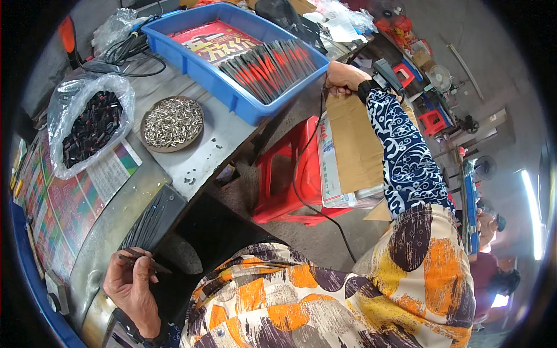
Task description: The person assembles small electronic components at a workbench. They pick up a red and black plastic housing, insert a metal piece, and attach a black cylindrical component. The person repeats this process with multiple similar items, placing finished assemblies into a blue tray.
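My left hand [134,285] is at the lower left, thumb and fingers pinched on a thin dark pointed piece [156,265]. Just above it, a bundle of slim dark strips [145,219] lies at the table's near edge. Stretched out to the far right, my right hand [346,78] is beside the corner of a blue plastic bin [246,110]. Its fingers are curled, and what they hold, if anything, is hidden. Inside the bin stand rows of black-and-red flat pieces [270,68], next to a red printed sheet [214,39].
A round dish [144,139] of small metal parts and a clear bag [123,124] of black parts sit on the table [216,129]. A red stool [288,174] bears cardboard [355,145]. A black cable [307,204] hangs past it. Other people [487,284] are at the far right.
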A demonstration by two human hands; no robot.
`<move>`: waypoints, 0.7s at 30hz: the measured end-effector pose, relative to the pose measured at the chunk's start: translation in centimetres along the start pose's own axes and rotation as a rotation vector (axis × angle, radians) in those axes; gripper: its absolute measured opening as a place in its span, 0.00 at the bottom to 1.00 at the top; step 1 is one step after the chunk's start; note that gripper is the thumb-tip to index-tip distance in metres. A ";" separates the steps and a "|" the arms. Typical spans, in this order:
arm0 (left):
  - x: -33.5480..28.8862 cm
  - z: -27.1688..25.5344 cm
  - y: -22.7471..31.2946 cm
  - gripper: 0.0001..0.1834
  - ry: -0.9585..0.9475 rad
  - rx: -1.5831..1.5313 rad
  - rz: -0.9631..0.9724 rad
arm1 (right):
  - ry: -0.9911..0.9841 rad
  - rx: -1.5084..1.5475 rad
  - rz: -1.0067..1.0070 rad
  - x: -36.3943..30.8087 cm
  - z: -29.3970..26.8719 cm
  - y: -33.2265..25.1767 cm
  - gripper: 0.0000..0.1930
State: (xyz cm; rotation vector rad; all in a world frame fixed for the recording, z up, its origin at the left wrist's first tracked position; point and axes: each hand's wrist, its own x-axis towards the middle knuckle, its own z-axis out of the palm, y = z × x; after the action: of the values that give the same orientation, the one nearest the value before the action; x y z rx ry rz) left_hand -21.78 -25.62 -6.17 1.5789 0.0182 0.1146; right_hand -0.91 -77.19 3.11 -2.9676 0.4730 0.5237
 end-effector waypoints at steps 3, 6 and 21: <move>0.0 0.0 -0.1 0.05 -0.003 -0.017 -0.001 | -0.215 0.305 -0.102 -1.3 0.0 -0.2 0.12; -0.1 0.0 -0.3 0.05 -0.012 -0.041 0.006 | -0.313 0.061 -0.050 -2.4 1.0 -2.0 0.12; 0.1 0.0 -0.7 0.03 -0.020 -0.086 0.080 | -0.306 -0.826 -0.039 -5.4 10.4 -12.5 0.22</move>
State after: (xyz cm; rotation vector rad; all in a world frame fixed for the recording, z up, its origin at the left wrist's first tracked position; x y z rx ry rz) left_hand -21.63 -25.61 -6.89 1.4954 -0.0647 0.1596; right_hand -5.10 -62.33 -4.36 -3.5056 0.1863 1.4434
